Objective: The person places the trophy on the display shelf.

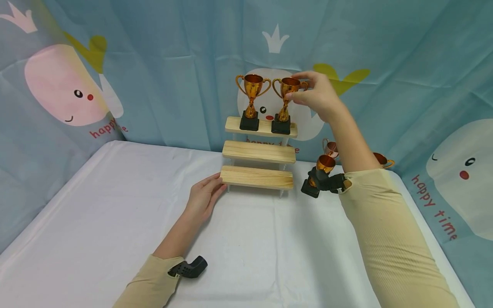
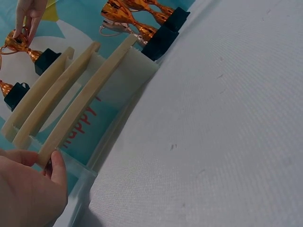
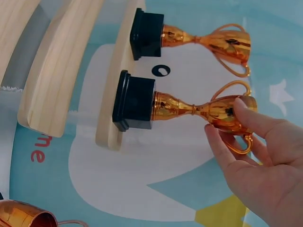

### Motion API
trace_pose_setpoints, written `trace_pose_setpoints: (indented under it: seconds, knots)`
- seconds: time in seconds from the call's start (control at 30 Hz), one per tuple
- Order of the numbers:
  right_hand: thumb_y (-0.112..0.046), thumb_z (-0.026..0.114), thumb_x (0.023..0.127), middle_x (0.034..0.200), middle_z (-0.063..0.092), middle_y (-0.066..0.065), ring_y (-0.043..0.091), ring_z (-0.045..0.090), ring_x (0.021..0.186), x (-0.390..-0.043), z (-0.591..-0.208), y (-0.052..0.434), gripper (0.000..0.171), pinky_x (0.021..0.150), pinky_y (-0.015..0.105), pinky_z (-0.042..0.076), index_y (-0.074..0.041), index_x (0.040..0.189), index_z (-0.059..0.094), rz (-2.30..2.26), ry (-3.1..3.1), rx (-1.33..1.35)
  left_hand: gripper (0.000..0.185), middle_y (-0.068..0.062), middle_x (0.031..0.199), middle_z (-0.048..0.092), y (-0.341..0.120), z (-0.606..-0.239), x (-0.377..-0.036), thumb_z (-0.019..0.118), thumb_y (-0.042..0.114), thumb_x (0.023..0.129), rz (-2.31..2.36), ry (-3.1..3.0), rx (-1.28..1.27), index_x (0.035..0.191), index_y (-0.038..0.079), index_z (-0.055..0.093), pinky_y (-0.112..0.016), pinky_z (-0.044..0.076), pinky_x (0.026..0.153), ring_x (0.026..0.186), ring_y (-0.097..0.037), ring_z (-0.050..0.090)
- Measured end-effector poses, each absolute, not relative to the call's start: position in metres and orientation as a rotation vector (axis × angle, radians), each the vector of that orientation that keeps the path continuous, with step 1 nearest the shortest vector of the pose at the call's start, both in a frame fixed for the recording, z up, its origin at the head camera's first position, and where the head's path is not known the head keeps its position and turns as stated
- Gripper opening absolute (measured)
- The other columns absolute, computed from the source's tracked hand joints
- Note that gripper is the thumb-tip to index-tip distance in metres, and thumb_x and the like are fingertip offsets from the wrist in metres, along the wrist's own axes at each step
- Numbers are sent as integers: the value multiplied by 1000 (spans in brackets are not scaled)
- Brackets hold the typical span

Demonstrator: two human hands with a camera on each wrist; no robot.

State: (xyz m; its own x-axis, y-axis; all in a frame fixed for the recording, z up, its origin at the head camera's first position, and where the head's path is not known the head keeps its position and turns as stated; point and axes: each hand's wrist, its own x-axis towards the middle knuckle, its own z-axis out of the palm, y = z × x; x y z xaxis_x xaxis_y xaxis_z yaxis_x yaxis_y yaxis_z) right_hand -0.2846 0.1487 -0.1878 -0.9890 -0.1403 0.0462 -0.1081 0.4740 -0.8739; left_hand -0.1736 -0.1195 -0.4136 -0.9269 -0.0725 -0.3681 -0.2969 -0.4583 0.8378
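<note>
A three-step wooden display stand (image 1: 259,151) with clear side supports stands at the back of the table. On its top step are two gold trophy cups with black bases. My right hand (image 1: 317,94) pinches the cup of the right-hand trophy (image 3: 222,113), thumb on one side and fingers on the other, its base at the top step. The other trophy (image 1: 252,87) stands just left of it. With thumb and fingers, my left hand (image 2: 35,187) grips the left end of the lowest step (image 2: 85,101).
Right of the stand, partly behind my right arm, more trophies stand on the table: a gold one (image 1: 325,163), a rosier one (image 1: 330,148) and another gold one (image 1: 380,159). A blue printed curtain (image 1: 161,77) hangs behind the white-covered table (image 1: 127,205).
</note>
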Motion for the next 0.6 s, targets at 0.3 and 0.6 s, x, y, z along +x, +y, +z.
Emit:
trace_pose_setpoints:
  seconds: [0.3, 0.6]
  knots:
    - [-7, 65, 104, 155, 40, 14, 25, 54, 125, -285, -193, 150, 67, 116, 36, 54, -16, 164, 38, -1613, 2649, -248, 47, -16, 156, 49, -119, -414, -173, 56, 5, 109, 2515, 1566, -542, 155, -2, 48, -18, 57, 104, 133, -19, 56]
    - [-7, 67, 103, 159, 40, 16, 32, 51, 139, -274, -206, 160, 76, 118, 39, 52, -20, 167, 29, -1726, 2602, -220, 46, -17, 157, 48, -119, -416, -174, 55, 5, 109, 2526, 1553, -535, 154, -3, 47, -19, 57, 104, 134, -20, 56]
